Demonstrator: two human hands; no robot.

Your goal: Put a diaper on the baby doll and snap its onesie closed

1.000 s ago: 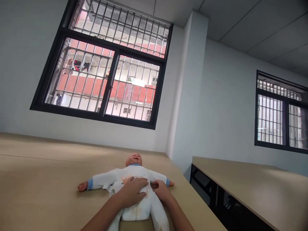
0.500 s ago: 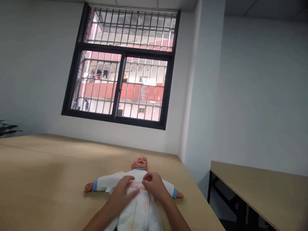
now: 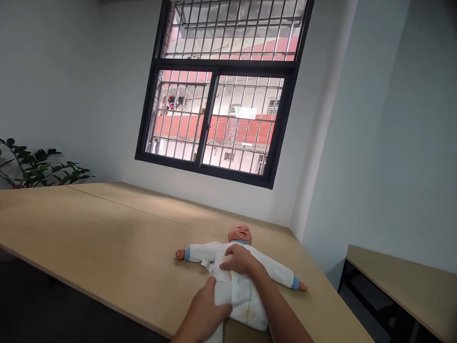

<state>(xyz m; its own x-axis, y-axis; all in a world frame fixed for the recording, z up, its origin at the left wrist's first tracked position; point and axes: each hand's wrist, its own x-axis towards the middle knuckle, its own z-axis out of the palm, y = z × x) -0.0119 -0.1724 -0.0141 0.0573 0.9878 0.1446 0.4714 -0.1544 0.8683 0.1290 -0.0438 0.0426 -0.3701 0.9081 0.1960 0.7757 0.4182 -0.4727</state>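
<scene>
A baby doll [image 3: 240, 233] in a white outfit with blue cuffs and collar lies on its back on the wooden table [image 3: 143, 247], head away from me and arms spread. My left hand [image 3: 209, 307] is at the doll's lower body, with white patterned cloth [image 3: 246, 302] between its thumb and fingers. On the doll's chest, my right hand [image 3: 241, 259] is closed, fingertips against the white cloth; what it pinches is too small to make out.
Behind the table is a barred window [image 3: 214, 124] in the wall. A potted plant [image 3: 43, 166] stands at the far left. Another table [image 3: 403, 281] with a dark frame is at the right.
The view has turned left, so the doll appears further right. My left hand has moved down from the chest to the lower body, and the cloth there is now bunched up.
</scene>
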